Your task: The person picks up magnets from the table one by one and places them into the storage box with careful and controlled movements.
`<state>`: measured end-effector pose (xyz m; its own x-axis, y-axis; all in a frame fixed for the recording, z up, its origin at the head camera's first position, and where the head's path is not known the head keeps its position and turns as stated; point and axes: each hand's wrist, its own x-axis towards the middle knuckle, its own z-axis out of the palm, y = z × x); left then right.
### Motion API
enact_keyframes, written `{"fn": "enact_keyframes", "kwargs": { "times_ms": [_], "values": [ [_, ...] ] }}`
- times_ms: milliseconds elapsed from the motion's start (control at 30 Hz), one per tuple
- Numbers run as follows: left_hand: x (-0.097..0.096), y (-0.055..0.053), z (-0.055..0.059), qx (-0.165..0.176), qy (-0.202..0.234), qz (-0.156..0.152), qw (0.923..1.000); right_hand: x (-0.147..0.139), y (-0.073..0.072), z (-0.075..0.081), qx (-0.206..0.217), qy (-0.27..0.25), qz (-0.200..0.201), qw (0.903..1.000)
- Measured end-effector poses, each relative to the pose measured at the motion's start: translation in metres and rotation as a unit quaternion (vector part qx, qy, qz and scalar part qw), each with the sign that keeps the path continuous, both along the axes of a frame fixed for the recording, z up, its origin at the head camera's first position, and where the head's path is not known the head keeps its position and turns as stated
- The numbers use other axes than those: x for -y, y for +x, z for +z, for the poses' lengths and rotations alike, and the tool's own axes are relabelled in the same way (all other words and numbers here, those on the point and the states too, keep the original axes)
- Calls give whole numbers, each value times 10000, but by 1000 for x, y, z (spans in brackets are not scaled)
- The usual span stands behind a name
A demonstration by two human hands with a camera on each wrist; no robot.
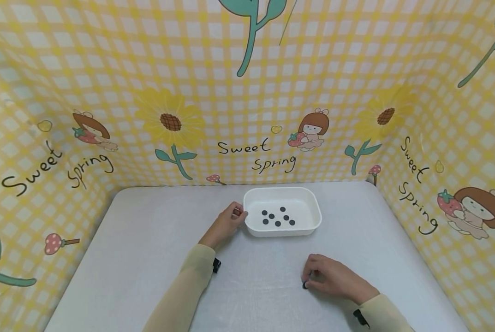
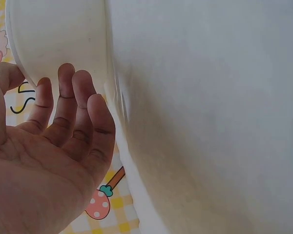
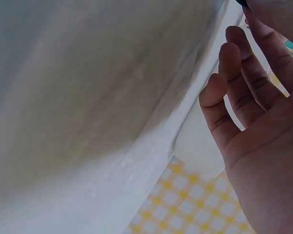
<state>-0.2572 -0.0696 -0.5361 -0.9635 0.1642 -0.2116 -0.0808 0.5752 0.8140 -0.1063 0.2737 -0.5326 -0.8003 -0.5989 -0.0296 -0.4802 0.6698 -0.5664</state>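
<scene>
A white plastic tray (image 1: 315,228) with rounded corners stands at the back of the table, several small flat black discs (image 1: 286,217) scattered over its floor. At its left end my left hand (image 1: 225,224) grips the rim between thumb and index finger. The left wrist view has the other fingers of that hand (image 2: 63,146) curved against the tray's outer wall (image 2: 63,39). In front of the tray, to the right, my right hand (image 1: 332,276) pinches a small dark disc (image 1: 305,285) between thumb and index finger, mostly covered by the fingertips.
A white cloth covers the table (image 1: 255,295). Yellow checked fabric (image 1: 247,101) with printed flowers and figures rises behind it and along both sides. Each sleeve has a black clip-like device (image 1: 217,265) at the wrist.
</scene>
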Motion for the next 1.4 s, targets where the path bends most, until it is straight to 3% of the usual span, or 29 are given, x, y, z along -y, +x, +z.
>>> {"fn": "enact_keyframes", "kwargs": {
  "times_ms": [667,1100,1400],
  "values": [
    [-1,1,1,-29,-22,17,10000,3,-7,9,201,-3,-54,9998],
    [0,2,2,-59,73,2,10000,7,-23,12,-404,-517,-68,9978],
    [1,1,1,-48,115,-19,9999,11,-37,20,-580,-1018,-124,9930]
  ]
}}
